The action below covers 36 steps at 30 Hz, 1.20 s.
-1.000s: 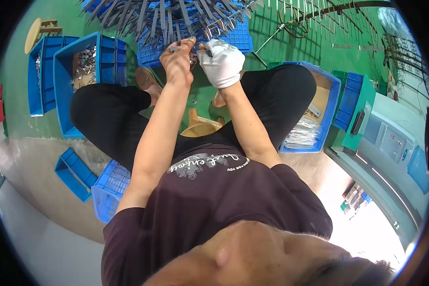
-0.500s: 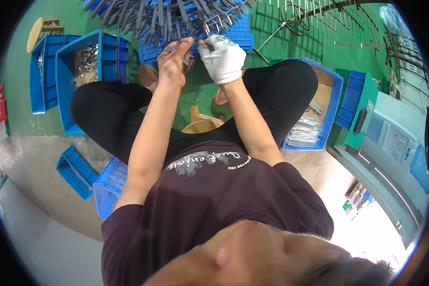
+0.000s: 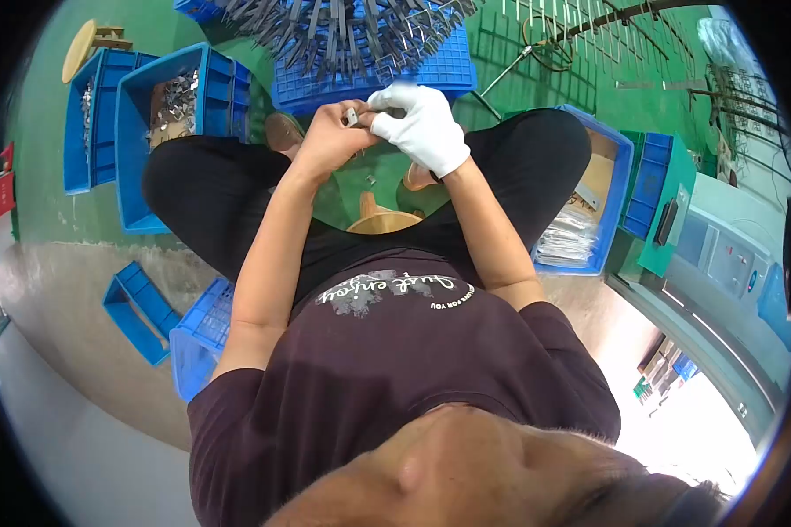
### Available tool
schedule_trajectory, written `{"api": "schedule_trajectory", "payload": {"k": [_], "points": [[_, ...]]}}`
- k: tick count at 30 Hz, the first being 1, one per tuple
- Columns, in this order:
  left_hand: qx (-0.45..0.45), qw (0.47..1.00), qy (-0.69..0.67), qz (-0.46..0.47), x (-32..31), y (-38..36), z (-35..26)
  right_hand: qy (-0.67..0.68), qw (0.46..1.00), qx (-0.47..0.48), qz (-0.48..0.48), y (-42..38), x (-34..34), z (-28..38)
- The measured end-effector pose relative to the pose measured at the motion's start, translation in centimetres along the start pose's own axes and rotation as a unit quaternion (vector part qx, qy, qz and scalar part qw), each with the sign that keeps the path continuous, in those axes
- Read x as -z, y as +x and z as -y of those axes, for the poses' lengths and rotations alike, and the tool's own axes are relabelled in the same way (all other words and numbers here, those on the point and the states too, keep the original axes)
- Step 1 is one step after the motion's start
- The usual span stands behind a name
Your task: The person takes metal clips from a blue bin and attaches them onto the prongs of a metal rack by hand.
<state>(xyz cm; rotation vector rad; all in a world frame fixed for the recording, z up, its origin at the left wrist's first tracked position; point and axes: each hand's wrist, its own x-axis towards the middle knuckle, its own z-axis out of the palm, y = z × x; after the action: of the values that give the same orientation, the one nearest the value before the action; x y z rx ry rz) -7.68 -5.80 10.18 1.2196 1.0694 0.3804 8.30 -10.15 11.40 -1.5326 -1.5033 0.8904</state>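
Observation:
My left hand (image 3: 327, 140), bare, is closed with a small pale metal piece (image 3: 352, 117) between its thumb and fingers. Beside it my right hand (image 3: 424, 127), in a white glove, has its fingers curled, and their tips meet my left fingertips. What those gloved fingers hold, if anything, is hidden. Just beyond both hands hangs a dense fan of dark metal strips (image 3: 347, 39). Under it stands a blue crate (image 3: 453, 75).
At left, a deep blue bin (image 3: 132, 167) contains small metal parts; another blue bin (image 3: 77, 158) adjoins it. A blue tray (image 3: 622, 180) with flat wrapped pieces (image 3: 567, 237) stands right of my knee. A wire rack (image 3: 606, 35) is at upper right, a wooden stool (image 3: 382, 221) beneath me.
Both hands have drawn back from the dark strips toward my body and come together. The small metal piece now shows in my left fingers. The view has shifted slightly.

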Motion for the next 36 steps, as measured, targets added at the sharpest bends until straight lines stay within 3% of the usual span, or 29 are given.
{"api": "schedule_trajectory", "payload": {"k": [3,5,12,14,15,16,18,26,36], "points": [[0.012,0.998,-0.008,0.054,0.1,-0.6,-1.0,0.034,0.998,-0.035,0.028,-0.2,1.3,0.9],[0.046,0.994,0.020,0.100,0.4,-1.0,-1.9,0.042,0.999,-0.011,0.030,-0.3,1.2,0.3],[0.006,0.986,0.017,0.165,-0.6,-0.1,-1.7,0.072,0.997,0.024,-0.026,-1.1,1.5,0.6],[0.038,0.991,0.013,0.126,0.0,-0.2,-2.4,0.087,0.992,0.009,-0.089,-1.2,1.8,1.0],[0.054,0.993,0.012,0.106,0.4,-0.2,-2.8,0.155,0.968,0.032,-0.193,-0.8,1.0,0.6],[0.053,0.992,-0.081,0.079,0.6,0.2,-2.8,0.097,0.970,0.009,-0.223,-0.8,1.3,0.2],[0.051,0.963,-0.263,0.021,1.2,1.3,-2.7,0.041,0.968,-0.053,-0.243,-0.6,1.7,0.4],[0.026,0.955,-0.271,-0.122,0.4,3.7,-4.9,-0.091,0.940,0.085,-0.317,1.8,0.9,1.0],[0.000,0.945,-0.298,-0.137,0.4,5.5,-5.0,-0.107,0.933,0.133,-0.316,2.5,0.6,-0.3]]}}
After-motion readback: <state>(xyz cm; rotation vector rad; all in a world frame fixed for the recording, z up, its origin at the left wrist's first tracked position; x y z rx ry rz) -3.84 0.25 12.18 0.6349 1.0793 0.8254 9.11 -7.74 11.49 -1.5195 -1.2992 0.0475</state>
